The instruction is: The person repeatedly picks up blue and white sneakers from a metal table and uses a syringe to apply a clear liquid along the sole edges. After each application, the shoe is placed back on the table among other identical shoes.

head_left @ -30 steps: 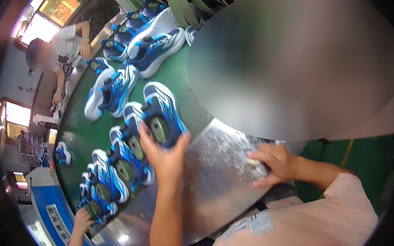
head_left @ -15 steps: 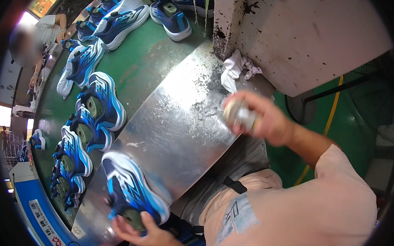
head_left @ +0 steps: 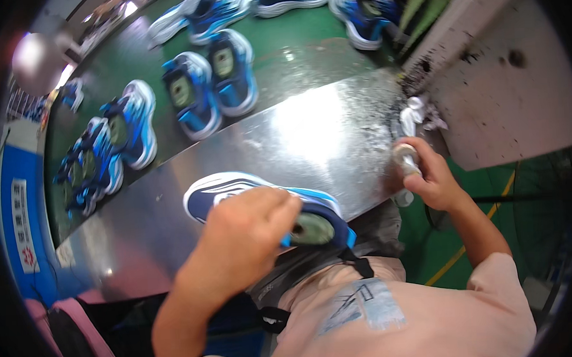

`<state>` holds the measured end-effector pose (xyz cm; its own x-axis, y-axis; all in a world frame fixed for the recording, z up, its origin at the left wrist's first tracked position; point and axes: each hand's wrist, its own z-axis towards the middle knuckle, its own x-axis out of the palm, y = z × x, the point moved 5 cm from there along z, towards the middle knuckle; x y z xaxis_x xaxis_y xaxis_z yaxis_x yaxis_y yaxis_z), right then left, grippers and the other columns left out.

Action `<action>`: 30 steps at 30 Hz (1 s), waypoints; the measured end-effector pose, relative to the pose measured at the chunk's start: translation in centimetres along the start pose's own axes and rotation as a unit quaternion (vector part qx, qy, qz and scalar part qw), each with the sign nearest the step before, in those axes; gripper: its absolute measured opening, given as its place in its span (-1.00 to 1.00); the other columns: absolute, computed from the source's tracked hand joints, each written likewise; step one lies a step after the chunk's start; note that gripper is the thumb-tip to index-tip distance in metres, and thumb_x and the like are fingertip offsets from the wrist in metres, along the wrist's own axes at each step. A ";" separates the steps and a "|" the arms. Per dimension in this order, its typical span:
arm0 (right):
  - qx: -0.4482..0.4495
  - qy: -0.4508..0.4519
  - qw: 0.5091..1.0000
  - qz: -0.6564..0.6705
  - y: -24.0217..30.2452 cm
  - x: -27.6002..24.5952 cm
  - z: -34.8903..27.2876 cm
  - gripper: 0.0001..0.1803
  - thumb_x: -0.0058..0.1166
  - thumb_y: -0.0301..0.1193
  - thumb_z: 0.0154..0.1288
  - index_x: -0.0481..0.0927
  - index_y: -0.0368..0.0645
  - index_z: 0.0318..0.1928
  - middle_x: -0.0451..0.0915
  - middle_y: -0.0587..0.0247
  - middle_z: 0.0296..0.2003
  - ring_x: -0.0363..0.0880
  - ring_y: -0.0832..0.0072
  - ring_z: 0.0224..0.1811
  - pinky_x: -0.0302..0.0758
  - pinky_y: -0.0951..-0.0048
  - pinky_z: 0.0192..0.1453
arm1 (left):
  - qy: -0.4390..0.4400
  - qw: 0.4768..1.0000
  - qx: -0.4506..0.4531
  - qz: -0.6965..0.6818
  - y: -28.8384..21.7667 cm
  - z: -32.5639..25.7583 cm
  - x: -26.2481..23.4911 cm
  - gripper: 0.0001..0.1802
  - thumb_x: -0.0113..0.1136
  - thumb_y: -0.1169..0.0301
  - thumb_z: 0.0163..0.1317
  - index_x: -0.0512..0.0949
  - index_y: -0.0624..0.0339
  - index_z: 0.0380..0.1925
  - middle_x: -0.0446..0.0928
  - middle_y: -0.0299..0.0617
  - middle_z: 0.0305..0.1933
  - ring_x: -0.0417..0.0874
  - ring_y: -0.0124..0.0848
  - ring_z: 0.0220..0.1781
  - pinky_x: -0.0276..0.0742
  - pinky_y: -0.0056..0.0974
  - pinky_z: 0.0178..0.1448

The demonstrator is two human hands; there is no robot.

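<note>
Two hands at work, both occupied. Left hand (head_left: 250, 234) clamped over the top of a blue and white shoe (head_left: 261, 199) at the near edge of the bench (head_left: 309, 133), fingers curled round its collar. Shoe lies on its side; long axis runs along the near edge, toe toward the left end, heel toward the person's body. Right hand (head_left: 430, 182) closed round a small pale canister (head_left: 406, 160) at the right end of the bench, well apart from the shoe; the left hand is the nearer one by far.

White crumpled rag (head_left: 417, 115) just beyond the canister, at the far right corner, against a speckled white machine housing (head_left: 505, 86).

Beyond the far edge, a green belt (head_left: 293, 50) carries more blue shoes (head_left: 212, 86) in pairs. Blue panel (head_left: 19, 215) with a white upright label (head_left: 21, 222) stands past the left end. Pale patch (head_left: 368, 306) with dark print on the person's pink shirt (head_left: 420, 319).
</note>
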<state>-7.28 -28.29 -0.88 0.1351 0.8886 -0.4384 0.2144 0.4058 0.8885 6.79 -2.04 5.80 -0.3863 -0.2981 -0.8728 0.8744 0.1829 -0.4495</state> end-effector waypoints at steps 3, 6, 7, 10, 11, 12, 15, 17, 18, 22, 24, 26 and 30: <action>-0.005 0.012 1.000 0.000 0.7 0.8 -1.4 -0.33 0.20 0.00 0.18 0.36 -0.16 0.15 0.49 0.28 -0.24 0.44 0.58 -0.24 0.41 0.55 -0.21 | -0.163 0.983 0.019 0.085 -2.7 -3.5 1.3 -0.73 0.15 0.58 -0.07 0.61 0.28 -0.28 0.60 -0.02 -0.21 0.65 -0.12 -0.13 0.61 -0.15 -0.04; 0.173 0.050 0.960 0.213 7.0 2.8 1.0 -0.18 0.06 0.25 0.14 0.36 -0.21 0.11 0.45 0.32 -0.45 0.35 0.69 -0.52 0.26 0.69 -0.54 | -0.188 0.977 -0.036 0.093 -4.4 -6.5 2.5 -0.79 0.17 0.56 0.01 0.63 0.24 -0.29 0.62 -0.05 -0.17 0.65 -0.15 -0.10 0.59 -0.14 0.01; -0.023 0.146 0.932 0.332 9.8 4.1 2.5 0.03 -0.19 0.49 0.06 0.31 -0.27 0.10 0.37 0.38 -0.53 0.19 0.76 -0.64 0.06 0.73 -0.66 | -0.201 0.976 -0.040 0.076 -4.5 -7.1 2.8 -0.79 0.17 0.55 0.03 0.63 0.23 -0.28 0.62 -0.06 -0.17 0.65 -0.16 -0.09 0.59 -0.13 0.02; -0.041 0.299 0.812 0.499 16.6 9.8 6.0 0.23 -0.37 0.61 -0.05 0.17 -0.34 0.20 0.40 0.28 -0.49 0.17 0.76 -0.61 0.07 0.71 -0.65 | -0.226 0.972 -0.032 0.054 -4.3 -7.7 3.4 -0.79 0.19 0.53 0.04 0.64 0.20 -0.27 0.62 -0.08 -0.17 0.64 -0.17 -0.08 0.58 -0.13 0.05; -0.015 0.333 0.800 0.499 17.6 11.5 6.9 0.24 -0.37 0.62 -0.07 0.17 -0.34 0.19 0.42 0.25 -0.49 0.16 0.76 -0.62 0.08 0.72 -0.66 | -0.228 0.972 -0.027 0.050 -4.2 -7.9 3.5 -0.79 0.19 0.52 0.04 0.64 0.18 -0.27 0.62 -0.08 -0.17 0.64 -0.18 -0.07 0.58 -0.14 0.06; 0.014 0.363 0.788 0.496 18.3 13.3 7.6 0.24 -0.37 0.63 -0.09 0.17 -0.33 0.18 0.43 0.21 -0.49 0.15 0.75 -0.63 0.09 0.73 -0.66 | -0.210 0.975 -0.021 0.073 -4.2 -8.0 3.6 -0.78 0.07 0.48 0.19 0.60 0.21 -0.18 0.61 -0.09 -0.08 0.62 -0.23 0.05 0.49 -0.20 0.22; 0.122 0.397 0.793 0.446 19.2 16.7 9.0 0.25 -0.40 0.65 -0.12 0.17 -0.32 0.16 0.45 0.16 -0.50 0.11 0.74 -0.65 0.06 0.74 -0.67 | -0.227 0.971 -0.024 0.072 -4.2 -8.5 3.6 -0.77 0.02 0.44 0.23 0.59 0.23 -0.17 0.61 -0.10 -0.07 0.61 -0.25 0.05 0.47 -0.22 0.24; 0.195 0.396 0.777 0.448 19.2 18.0 9.5 0.25 -0.45 0.65 -0.09 0.17 -0.32 0.16 0.43 0.19 -0.50 0.08 0.75 -0.65 -0.01 0.73 -0.67 | -0.245 0.967 -0.024 0.060 -4.1 -8.5 3.5 -0.79 0.08 0.46 0.16 0.64 0.13 -0.22 0.61 -0.18 -0.12 0.64 -0.28 -0.05 0.51 -0.21 0.17; 0.209 0.393 0.772 0.454 18.9 18.5 9.7 0.24 -0.46 0.65 -0.08 0.17 -0.32 0.17 0.42 0.19 -0.51 0.07 0.75 -0.65 -0.02 0.73 -0.67 | -0.244 0.968 -0.023 0.060 -4.0 -8.7 3.5 -0.79 0.07 0.45 0.17 0.63 0.13 -0.22 0.61 -0.18 -0.11 0.64 -0.28 -0.05 0.51 -0.21 0.18; 0.223 0.383 0.786 0.430 18.3 20.3 10.2 0.21 -0.48 0.62 -0.04 0.17 -0.31 0.17 0.41 0.20 -0.51 0.03 0.76 -0.66 -0.05 0.74 -0.67 | -0.251 0.966 -0.020 0.054 -3.8 -9.4 3.7 -0.78 0.03 0.44 0.20 0.62 0.18 -0.23 0.62 -0.16 -0.11 0.63 -0.28 -0.02 0.49 -0.22 0.21; 0.234 0.386 0.786 0.422 18.7 21.0 10.5 0.21 -0.49 0.63 -0.04 0.17 -0.31 0.18 0.40 0.21 -0.52 0.03 0.76 -0.66 -0.05 0.74 -0.67 | -0.259 0.965 -0.015 0.046 -3.7 -9.6 3.9 -0.78 0.00 0.43 0.22 0.62 0.19 -0.24 0.62 -0.14 -0.12 0.64 -0.27 0.00 0.48 -0.21 0.23; 0.247 0.395 0.787 0.404 18.8 21.4 10.8 0.23 -0.50 0.63 -0.04 0.17 -0.34 0.17 0.39 0.22 -0.53 0.04 0.76 -0.67 -0.05 0.75 -0.67 | -0.262 0.964 -0.014 0.044 -3.6 -9.7 4.0 -0.78 0.00 0.43 0.23 0.61 0.19 -0.23 0.62 -0.14 -0.12 0.64 -0.26 0.00 0.47 -0.21 0.23; 0.189 0.416 0.871 0.179 20.4 21.7 11.2 0.32 -0.47 0.66 -0.12 0.22 -0.46 0.14 0.43 0.20 -0.47 0.15 0.74 -0.61 0.09 0.73 -0.62 | -0.272 0.961 -0.011 0.048 -3.5 -9.9 4.2 -0.72 -0.06 0.39 0.23 0.61 0.30 -0.24 0.61 -0.13 -0.14 0.62 -0.28 0.02 0.40 -0.22 0.30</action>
<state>10.87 -3.16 6.27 -0.4561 0.8546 0.2481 0.6268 0.1106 0.7713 -0.81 5.29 1.83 -0.0875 -0.7228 -0.6855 0.8894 0.2532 -0.3805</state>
